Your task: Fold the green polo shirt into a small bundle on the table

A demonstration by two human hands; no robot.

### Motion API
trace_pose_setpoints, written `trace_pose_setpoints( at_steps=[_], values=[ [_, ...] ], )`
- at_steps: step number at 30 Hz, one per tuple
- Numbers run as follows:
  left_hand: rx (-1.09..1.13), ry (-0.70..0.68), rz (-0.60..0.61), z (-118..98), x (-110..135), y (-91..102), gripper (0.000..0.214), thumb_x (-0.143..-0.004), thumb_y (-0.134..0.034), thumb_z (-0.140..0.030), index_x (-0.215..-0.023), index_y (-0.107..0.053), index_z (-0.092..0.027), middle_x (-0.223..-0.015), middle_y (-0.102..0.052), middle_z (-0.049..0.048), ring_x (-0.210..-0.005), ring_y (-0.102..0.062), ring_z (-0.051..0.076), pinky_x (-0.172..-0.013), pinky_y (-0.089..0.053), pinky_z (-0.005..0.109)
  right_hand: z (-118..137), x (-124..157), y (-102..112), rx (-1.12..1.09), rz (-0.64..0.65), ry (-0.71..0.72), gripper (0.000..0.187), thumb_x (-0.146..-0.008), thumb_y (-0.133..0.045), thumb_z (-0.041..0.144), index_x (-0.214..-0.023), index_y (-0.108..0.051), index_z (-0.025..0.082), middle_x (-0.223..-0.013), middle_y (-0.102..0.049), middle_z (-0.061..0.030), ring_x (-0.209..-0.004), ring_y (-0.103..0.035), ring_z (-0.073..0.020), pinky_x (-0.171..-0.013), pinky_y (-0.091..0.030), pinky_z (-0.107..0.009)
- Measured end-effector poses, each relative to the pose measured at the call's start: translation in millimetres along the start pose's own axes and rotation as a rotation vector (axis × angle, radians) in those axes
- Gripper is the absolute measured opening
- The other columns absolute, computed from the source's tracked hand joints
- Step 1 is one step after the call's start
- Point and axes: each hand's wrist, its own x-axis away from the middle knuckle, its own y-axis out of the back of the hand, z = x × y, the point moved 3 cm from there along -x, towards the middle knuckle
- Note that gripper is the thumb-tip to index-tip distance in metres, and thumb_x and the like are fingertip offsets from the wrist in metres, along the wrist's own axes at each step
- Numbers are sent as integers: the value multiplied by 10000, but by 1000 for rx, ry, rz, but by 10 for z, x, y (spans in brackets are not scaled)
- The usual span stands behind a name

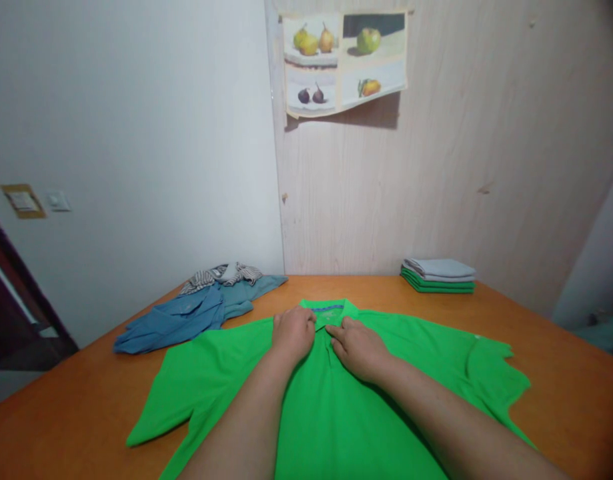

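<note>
Here at the collar (pixel 352 310), the left hand (pixel 295 332) rests on its left side, fingers curled; whether they pinch the cloth, one can't tell. Opposite, the right hand (pixel 360 348) is partly open, fingertips touching the collar by the neck opening, its grip unclear too. And beneath them both, the green shirt (pixel 331 427) lies front up on the table (pixel 86 420), sleeves out to either side. Just beyond the shirt's left shoulder, blue clothes (pixel 179 317) sit heaped with a striped cloth (pixel 201 280); beyond its right shoulder, a folded stack (pixel 439 283), grey over green. Farther still, above the shirt, a fruit poster (pixel 340 60) hangs!
</note>
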Motion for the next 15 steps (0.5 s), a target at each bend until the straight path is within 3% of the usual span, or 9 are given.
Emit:
trace_pose_setpoints(
  at_steps=[3,8,11,15],
  values=[
    [-59,-21,72,-21,5,-40,287,-920,-438,-233,-904,-724,-247,-1025,-721,73,-983,-635,266,-855,-404,408,-1,0,-1,-22,-9,-9,439,-988,-393,378,-1367,-598,296,-1101,-630,-115,-1007,-597,-270,-789,-404,-340],
    [-63,73,20,69,-10,-47,282,-940,-422,-253,-879,-697,-228,-988,-714,80,-956,-643,260,-784,-425,372,-32,6,-13,-65,-62,-2,384,-972,-436,374,-1272,-661,289,-1029,-650,-89,-962,-609,-246,-759,-392,-319],
    [-45,151,-66,160,-38,-16,239,-923,-441,-229,-917,-680,-220,-993,-702,77,-955,-634,248,-755,-433,341,-135,-3,5,-109,-161,-43,326,-979,-434,360,-1121,-711,264,-966,-660,-68,-938,-611,-219,-753,-386,-300],
    [-28,154,-143,192,-66,-3,221,-887,-478,-203,-993,-672,-215,-1038,-690,75,-998,-616,249,-807,-450,342,-336,-30,76,-127,-340,-154,322,-993,-402,327,-981,-697,196,-954,-664,-80,-944,-598,-204,-803,-389,-289]
  ],
)
